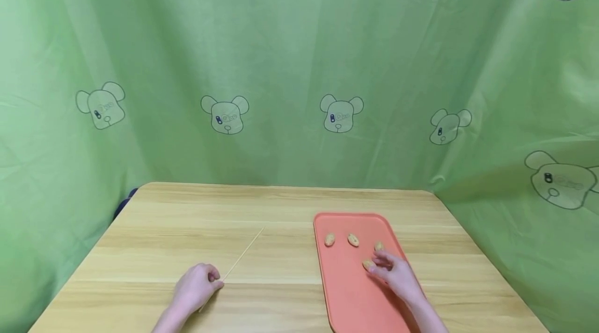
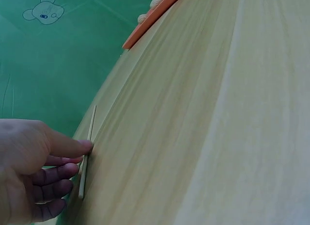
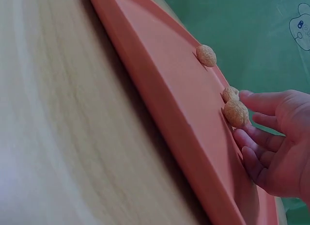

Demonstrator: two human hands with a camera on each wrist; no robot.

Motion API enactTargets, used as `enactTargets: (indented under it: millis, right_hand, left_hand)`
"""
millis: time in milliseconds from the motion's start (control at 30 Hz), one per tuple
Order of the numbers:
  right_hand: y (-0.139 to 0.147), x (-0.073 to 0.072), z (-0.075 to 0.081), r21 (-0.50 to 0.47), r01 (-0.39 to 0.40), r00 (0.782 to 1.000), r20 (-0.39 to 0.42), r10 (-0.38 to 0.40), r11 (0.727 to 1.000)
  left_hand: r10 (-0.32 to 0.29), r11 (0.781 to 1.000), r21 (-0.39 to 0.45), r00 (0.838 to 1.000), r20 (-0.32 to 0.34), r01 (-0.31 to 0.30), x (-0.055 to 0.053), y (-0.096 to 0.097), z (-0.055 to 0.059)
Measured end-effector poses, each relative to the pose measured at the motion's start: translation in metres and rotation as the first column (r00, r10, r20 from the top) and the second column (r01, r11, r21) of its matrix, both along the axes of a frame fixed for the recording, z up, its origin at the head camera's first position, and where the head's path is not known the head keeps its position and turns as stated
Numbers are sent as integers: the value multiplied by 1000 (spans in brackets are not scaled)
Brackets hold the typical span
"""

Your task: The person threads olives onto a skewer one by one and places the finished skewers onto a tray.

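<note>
A thin wooden skewer slants across the left part of the table. My left hand pinches it near its lower end; thumb and fingertip meet on the skewer in the left wrist view. Over the coral tray, my right hand has thumb and fingertips about a tan, rough-skinned oval ball, seemingly pinching it. In the head view that ball shows at the thumb tip, low over the tray. Another ball lies just beyond the fingers.
Farther up the tray lie two more balls, one at the left and one with a dark mark. The wood-grain table carries the tray on its right side. Green curtains printed with bear heads hang behind and beside it.
</note>
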State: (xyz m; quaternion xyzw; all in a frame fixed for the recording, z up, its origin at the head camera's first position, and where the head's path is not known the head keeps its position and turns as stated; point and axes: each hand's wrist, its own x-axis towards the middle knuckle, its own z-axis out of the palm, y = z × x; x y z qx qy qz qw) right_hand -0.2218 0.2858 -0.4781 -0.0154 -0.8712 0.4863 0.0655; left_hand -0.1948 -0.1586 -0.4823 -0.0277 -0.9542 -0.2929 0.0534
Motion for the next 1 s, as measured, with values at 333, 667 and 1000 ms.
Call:
enactTargets:
  millis: [333, 667, 1000]
  right_hand:
    - [-3, -3, -5, 149, 11, 998, -59, -2, 989]
    - [-3, -4, -2, 228, 8, 1000, -22, -3, 974]
    - [-6, 4, 2, 228, -2, 999, -42, 12, 974]
  left_hand:
    - [-30, 999, -45, 999, 32, 31, 0, 2, 6]
    - [-19, 998, -59, 1000, 3, 19, -3, 3, 3]
    - [-42, 999, -6, 998, -49, 42, -3, 0, 1]
